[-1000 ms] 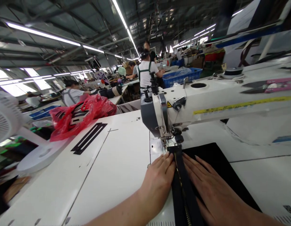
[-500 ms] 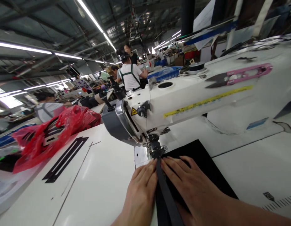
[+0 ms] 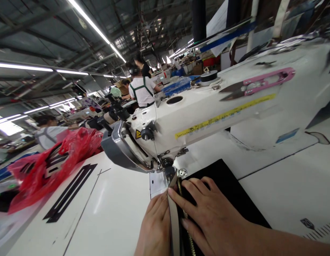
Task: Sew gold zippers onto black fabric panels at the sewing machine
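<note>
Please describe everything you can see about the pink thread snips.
The pink thread snips lie flat on top of the white sewing machine arm, above its yellow label strip. The handle looks like pink plastic with a long loop; the two dark metal blades point left, slightly apart. Only the machine touches it; no hand is near.

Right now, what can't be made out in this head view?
- Needle: hidden behind the sewing machine head.
- Left hand: cut off by the bottom edge.
- Zipper: lower end cut off there.
- Black fabric: partly hidden under the right hand.
- Red bag contents: blurred.
</note>
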{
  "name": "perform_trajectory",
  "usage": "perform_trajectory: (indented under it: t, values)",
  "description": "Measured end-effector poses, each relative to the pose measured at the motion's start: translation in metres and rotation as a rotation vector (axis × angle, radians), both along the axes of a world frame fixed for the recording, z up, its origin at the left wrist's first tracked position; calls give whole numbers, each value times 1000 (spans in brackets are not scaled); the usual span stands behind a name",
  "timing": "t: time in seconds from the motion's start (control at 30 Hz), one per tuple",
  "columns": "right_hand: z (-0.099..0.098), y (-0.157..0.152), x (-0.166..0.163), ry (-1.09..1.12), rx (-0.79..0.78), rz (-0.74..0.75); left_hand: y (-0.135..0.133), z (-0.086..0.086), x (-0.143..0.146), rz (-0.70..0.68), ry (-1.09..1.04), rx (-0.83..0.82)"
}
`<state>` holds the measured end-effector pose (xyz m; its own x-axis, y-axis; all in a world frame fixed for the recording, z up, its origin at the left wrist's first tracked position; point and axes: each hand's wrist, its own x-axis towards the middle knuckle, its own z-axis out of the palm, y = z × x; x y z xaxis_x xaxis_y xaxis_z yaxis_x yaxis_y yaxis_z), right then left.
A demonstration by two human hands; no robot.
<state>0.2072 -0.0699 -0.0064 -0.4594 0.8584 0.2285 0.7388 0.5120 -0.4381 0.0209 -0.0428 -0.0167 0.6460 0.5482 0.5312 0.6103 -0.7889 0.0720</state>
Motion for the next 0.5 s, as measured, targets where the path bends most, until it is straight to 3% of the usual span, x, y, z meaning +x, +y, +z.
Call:
perform_trajectory:
  t: [0.5]
  values:
    - [2, -2, 0, -22, 49, -24, -1, -13, -4, 49, 104, -41]
